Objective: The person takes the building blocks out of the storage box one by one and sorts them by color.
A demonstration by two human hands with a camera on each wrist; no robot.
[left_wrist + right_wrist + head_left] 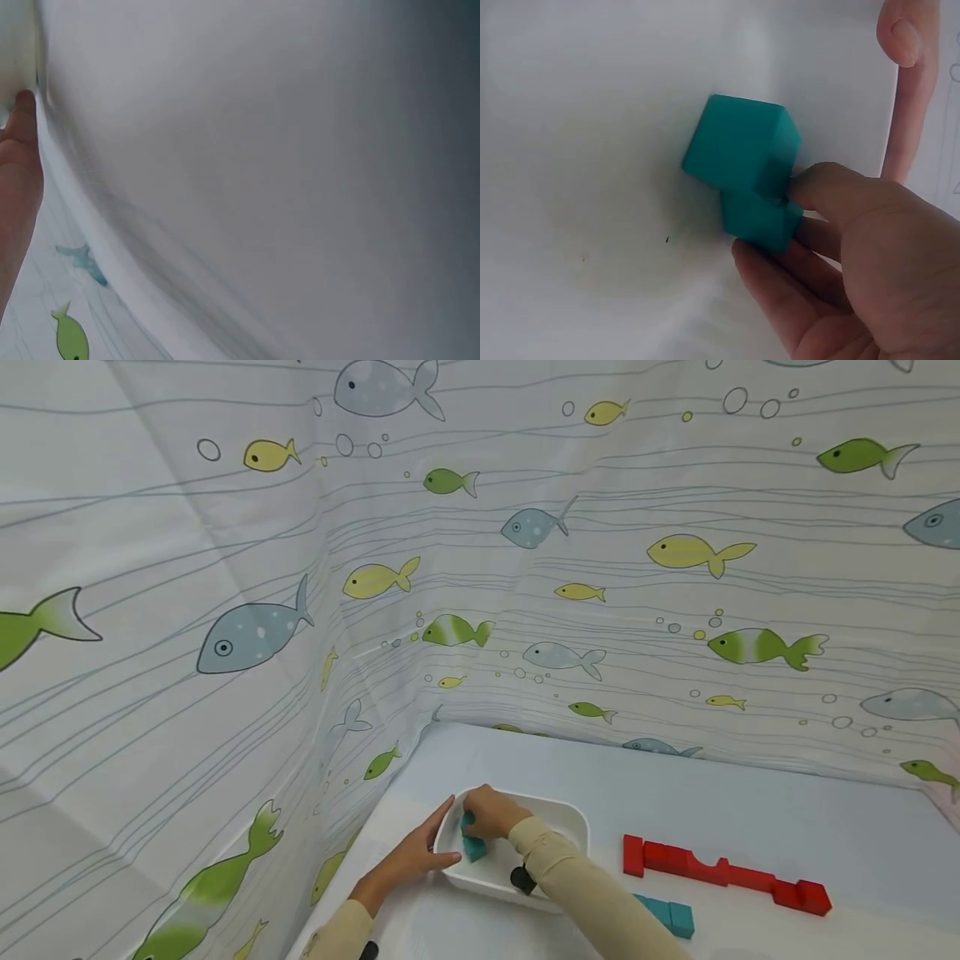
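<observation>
My right hand [493, 812] reaches into a white plastic tub [517, 897] and pinches a teal block piece [739, 146] between thumb and fingers. The piece looks like cubes joined with an offset, and my fingers cover part of it. In the head view this teal piece lies near the tub's left end. My left hand [412, 853] rests along the tub's left side, its fingers fairly straight against the outer wall and its thumb over the near rim. At the edge of the left wrist view, only part of that hand shows.
On the white table [787, 810] to the right lies a row of red blocks [705, 868]. Nearer, more teal blocks [667, 914] are partly hidden by my right sleeve [592, 893]. A black round object [521, 878] shows beside that sleeve. A fish-print curtain [600, 527] encloses the table.
</observation>
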